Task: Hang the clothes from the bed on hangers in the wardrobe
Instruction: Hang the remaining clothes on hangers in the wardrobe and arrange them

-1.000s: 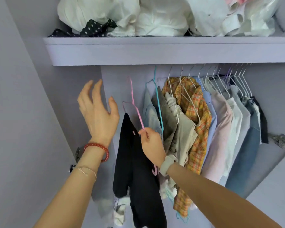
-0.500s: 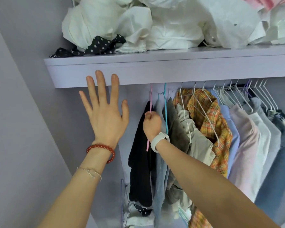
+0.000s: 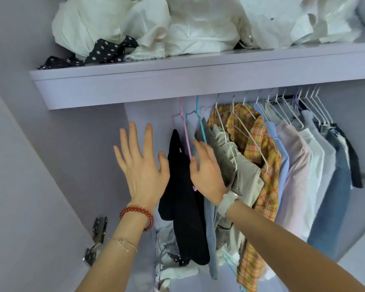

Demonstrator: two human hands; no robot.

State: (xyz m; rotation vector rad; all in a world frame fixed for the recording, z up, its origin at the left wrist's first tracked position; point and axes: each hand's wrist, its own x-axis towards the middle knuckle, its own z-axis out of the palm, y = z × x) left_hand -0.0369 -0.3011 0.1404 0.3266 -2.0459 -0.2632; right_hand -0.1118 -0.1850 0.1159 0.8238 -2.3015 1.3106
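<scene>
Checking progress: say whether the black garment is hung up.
Hung: black garment hangs on the pink hanger, whose hook runs up behind the shelf; neither hand holds it.

Shelf above row of hanging clothes. Bags piled on shelf. Trousers at left end of row, on hanger; shirts to right. Left hand left of trousers; right hand just right of them, before next garment. Hinge lower left.

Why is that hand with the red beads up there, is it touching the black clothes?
Apart. In the head view, the left hand is spread open, with a strip of lilac wall showing between its thumb and the black garment on the pink hanger.
</scene>
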